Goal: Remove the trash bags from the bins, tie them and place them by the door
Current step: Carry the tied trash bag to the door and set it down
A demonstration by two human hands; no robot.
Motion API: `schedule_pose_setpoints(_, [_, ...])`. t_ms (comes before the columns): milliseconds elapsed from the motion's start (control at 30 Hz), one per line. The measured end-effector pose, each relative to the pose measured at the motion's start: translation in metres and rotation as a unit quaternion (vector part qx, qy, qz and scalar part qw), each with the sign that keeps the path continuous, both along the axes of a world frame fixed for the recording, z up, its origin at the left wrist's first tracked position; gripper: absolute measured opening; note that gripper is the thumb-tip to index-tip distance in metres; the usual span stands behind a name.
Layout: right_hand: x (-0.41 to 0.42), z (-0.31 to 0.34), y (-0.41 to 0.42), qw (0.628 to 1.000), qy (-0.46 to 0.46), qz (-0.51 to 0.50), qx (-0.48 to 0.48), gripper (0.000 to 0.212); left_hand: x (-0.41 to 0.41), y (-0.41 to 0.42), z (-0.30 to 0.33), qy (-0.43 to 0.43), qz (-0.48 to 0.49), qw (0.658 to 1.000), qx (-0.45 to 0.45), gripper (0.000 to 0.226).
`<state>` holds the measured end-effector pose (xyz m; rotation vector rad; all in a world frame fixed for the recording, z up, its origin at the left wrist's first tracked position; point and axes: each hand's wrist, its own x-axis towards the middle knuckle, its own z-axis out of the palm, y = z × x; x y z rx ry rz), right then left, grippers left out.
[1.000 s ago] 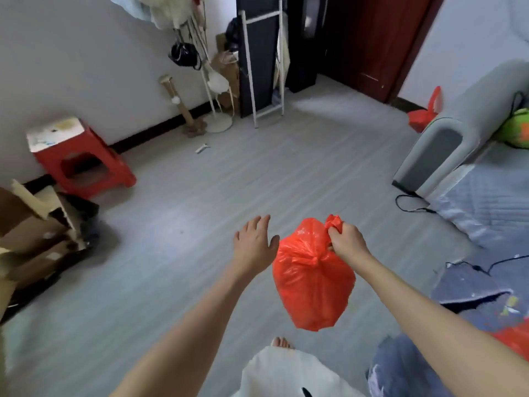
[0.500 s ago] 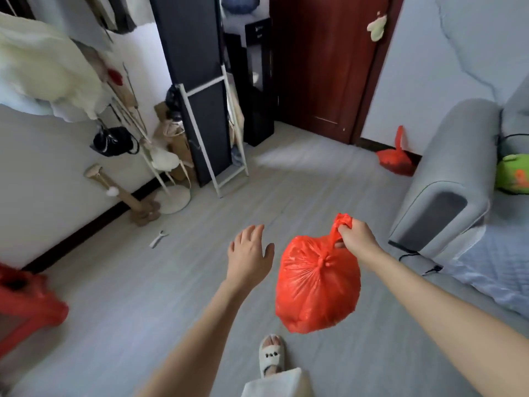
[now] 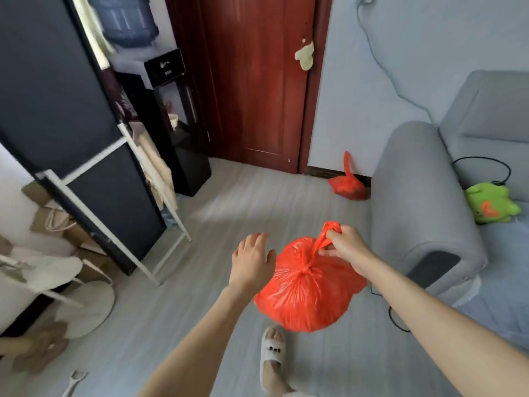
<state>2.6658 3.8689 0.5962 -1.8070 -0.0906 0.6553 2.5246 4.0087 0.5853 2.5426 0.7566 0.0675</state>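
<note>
A tied red trash bag [image 3: 307, 290] hangs in the air in front of me. My right hand [image 3: 345, 245] grips its knotted top tail. My left hand [image 3: 252, 259] hovers just left of the bag with relaxed fingers, holding nothing. A second tied red trash bag [image 3: 349, 183] lies on the floor against the wall, right of the dark red door [image 3: 257, 81] and beside the sofa arm.
A grey sofa [image 3: 423, 196] with a green plush toy [image 3: 491, 203] fills the right side. A black panel with a white frame [image 3: 114, 224] leans at left, a water dispenser [image 3: 171, 110] behind it. Grey floor [image 3: 257, 207] stretches to the door. My slippered foot [image 3: 272, 356] is below.
I have walked toward the door, which now looks larger and nearer. The bag still hangs from my right hand; the left hand stays beside it.
</note>
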Motion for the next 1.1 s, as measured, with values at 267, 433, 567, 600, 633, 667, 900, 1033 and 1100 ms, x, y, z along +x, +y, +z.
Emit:
schedule_pose_setpoints(267, [0.214, 0.000, 0.120, 0.994, 0.059, -0.091, -0.011, 0.020, 0.224, 0.152, 0.029, -0.025, -0.052, 0.998, 0.008, 0.046])
schedule_pose_setpoints(433, [0.322, -0.008, 0.159, 0.983, 0.060, -0.176, -0.009, 0.014, 0.334, 0.217, 0.024, -0.025, -0.106, 0.994, 0.025, 0.046])
schedule_pose_setpoints(567, [0.421, -0.023, 0.196, 0.972, 0.063, -0.225, 0.028, 0.010, 0.457, 0.281, 0.017, -0.018, -0.153, 0.986, 0.059, 0.047])
schedule_pose_setpoints(600, [0.457, -0.031, 0.210, 0.969, 0.067, -0.237, 0.034, 0.011, 0.502, 0.301, 0.012, -0.019, -0.169, 0.983, 0.064, 0.048])
schedule_pose_setpoints(633, [0.474, -0.033, 0.217, 0.969, 0.062, -0.238, 0.034, 0.012, 0.525, 0.311, 0.013, -0.026, -0.177, 0.982, 0.066, 0.049])
schedule_pose_setpoints(667, [0.504, -0.038, 0.229, 0.967, 0.062, -0.245, 0.033, 0.013, 0.564, 0.327, 0.011, -0.026, -0.191, 0.979, 0.065, 0.050])
schedule_pose_setpoints(900, [0.673, -0.061, 0.292, 0.962, 0.069, -0.265, -0.005, 0.023, 0.790, 0.382, 0.015, -0.051, -0.273, 0.954, 0.114, 0.053])
schedule_pose_setpoints(1033, [0.754, -0.099, 0.311, 0.965, 0.066, -0.246, -0.059, 0.031, 0.898, 0.375, -0.007, -0.043, -0.303, 0.945, 0.120, 0.058])
schedule_pose_setpoints(1100, [0.797, -0.133, 0.318, 0.964, 0.093, -0.245, -0.042, 0.034, 0.951, 0.370, -0.032, -0.029, -0.307, 0.942, 0.132, 0.061])
